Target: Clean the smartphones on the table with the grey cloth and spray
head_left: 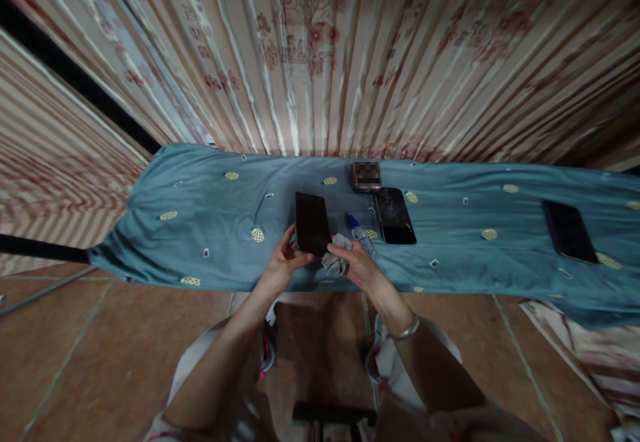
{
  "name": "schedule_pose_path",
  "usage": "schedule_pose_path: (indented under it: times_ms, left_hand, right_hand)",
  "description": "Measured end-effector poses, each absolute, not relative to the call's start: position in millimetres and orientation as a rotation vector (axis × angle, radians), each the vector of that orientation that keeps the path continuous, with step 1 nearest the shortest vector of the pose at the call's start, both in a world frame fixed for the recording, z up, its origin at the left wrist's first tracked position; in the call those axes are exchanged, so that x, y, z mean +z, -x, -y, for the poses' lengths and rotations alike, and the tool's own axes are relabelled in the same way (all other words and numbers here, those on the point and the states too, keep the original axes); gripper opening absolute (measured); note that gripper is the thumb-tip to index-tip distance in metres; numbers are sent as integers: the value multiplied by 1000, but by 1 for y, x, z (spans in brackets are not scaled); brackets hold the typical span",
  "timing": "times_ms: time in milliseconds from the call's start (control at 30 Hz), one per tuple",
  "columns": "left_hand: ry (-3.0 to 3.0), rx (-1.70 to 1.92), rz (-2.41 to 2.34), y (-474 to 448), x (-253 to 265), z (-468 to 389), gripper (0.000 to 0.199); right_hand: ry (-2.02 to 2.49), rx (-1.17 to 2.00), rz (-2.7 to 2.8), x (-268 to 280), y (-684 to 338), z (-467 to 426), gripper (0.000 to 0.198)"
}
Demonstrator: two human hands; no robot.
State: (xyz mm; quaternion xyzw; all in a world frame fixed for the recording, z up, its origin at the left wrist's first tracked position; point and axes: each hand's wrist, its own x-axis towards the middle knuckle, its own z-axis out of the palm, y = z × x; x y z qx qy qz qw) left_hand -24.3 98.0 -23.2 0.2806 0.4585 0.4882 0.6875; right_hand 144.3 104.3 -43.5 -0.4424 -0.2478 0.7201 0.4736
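Note:
A dark, flat device like a small tablet or large phone [313,222] is tilted up above the cloth, its black face toward me. My left hand [287,259] grips its lower left edge, thumb along the bottom. At the lower right corner, my right hand [356,262] pinches a crumpled grey cloth [336,257], which touches the device or lies right beside it. A small clear spray bottle with a blue top [359,230] lies just beyond my right hand. Right of it rests a black phone with a cracked-looking screen [396,217].
A small box-like item, blurred out [367,177], sits behind the cracked phone. Another dark phone [570,232] lies far right. All rest on a blue patterned cloth [450,265] over a narrow table. Pleated curtains [320,95] hang directly behind, and a black pole [80,75] slants at left.

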Motion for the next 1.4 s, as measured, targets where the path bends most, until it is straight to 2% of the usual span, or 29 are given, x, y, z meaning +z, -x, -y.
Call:
schedule_pose_path:
  times_ms: [233, 533, 833, 967, 1033, 1133, 1267, 1400]
  left_hand:
    - [-636, 1136, -1046, 23, -26, -99, 81]
    - [-572, 1109, -1015, 24, -30, -103, 94]
    - [-651, 1146, -1054, 16, -34, -103, 79]
    - [-651, 1125, -1112, 13, -37, -101, 81]
    - [-593, 1093, -1066, 14, -35, -100, 79]
    - [-404, 1036, -897, 17, -30, -100, 56]
    - [-192, 995, -841, 21, -23, -104, 66]
    - [-143, 1056, -949, 21, -22, -108, 59]
  right_hand:
    - [1133, 1700, 739, -43, -136, -101, 33]
    - [1168, 1608, 860, -39, -136, -99, 26]
    - [1241, 1461, 1034, -41, -140, -95, 27]
    - [1233, 1432, 1016, -45, -140, -96, 28]
    - [1211, 1463, 977, -46, -140, -96, 29]
    - [1150, 1602, 881, -47, -136, -94, 30]
    - [1090, 1787, 872, -46, -131, -90, 30]
    - [1045, 1840, 889, -43, -128, -88, 31]
